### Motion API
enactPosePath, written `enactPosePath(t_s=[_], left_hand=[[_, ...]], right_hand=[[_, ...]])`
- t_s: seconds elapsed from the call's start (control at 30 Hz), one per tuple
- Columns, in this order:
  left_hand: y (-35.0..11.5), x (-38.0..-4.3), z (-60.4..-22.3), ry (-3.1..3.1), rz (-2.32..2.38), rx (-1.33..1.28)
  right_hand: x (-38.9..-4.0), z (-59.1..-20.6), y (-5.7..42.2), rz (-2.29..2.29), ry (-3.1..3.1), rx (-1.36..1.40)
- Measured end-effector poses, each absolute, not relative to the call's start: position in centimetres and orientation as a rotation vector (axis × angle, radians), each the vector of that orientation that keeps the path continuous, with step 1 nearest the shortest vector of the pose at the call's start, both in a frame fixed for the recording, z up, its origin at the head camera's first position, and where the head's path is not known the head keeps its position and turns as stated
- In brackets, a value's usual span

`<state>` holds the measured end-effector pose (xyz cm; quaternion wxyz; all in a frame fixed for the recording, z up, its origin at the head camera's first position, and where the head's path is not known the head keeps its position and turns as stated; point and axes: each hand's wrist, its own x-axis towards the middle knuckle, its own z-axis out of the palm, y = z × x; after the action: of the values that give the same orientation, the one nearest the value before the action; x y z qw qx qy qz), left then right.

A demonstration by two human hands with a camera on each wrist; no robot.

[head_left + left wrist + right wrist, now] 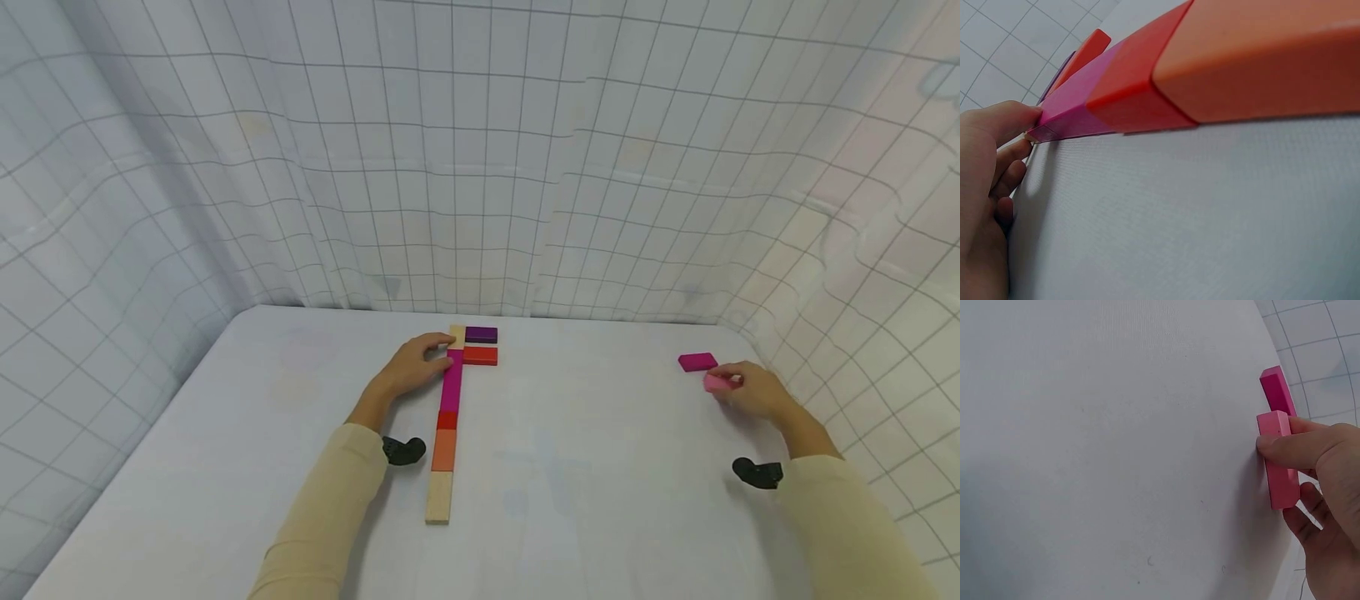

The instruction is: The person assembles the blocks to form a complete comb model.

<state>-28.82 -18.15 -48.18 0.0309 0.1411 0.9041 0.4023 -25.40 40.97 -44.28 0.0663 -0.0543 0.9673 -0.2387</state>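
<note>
At the right of the table, my right hand (756, 392) pinches a pink block (1277, 478) between thumb and fingers. A magenta block (697, 362) lies just beyond it. My left hand (408, 367) touches the left side of a straight row of blocks near its far end, its thumb on a long magenta piece (452, 381) and a fingertip at a pale wooden piece (457, 332). Nearer me in the row come a red piece (447, 420), an orange piece (443, 450) and another pale wooden block (438, 497).
A purple block (482, 335) and a red-orange block (481, 356) stick out rightward from the row's far end, with a gap between them. Grid-patterned white curtains (480, 167) hang along the back and sides of the white table (585, 467).
</note>
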Motion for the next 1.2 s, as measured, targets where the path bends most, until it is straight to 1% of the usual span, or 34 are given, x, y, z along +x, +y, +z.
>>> enactPosePath(t_s=[0.23,0.43,0.7,1.2], left_hand=[[-18.1,-28.8,-48.0,2.781,1.241,0.438],[-18.1,-28.8,-48.0,2.775,1.229,0.418],[-18.1,-28.9,-48.0,2.782,1.223,0.428],[-18.0,-28.5,-47.7,2.785,1.228,0.419]], right_hand=[[-25.4,-44.5,40.4,-0.752,2.918,-0.206],[-25.6,-44.3,39.0,-0.763,2.938,-0.255],[-26.5,-43.8,37.1,-0.798,2.955,-0.429],[-27.2,-43.3,31.9,-0.837,2.922,-0.626]])
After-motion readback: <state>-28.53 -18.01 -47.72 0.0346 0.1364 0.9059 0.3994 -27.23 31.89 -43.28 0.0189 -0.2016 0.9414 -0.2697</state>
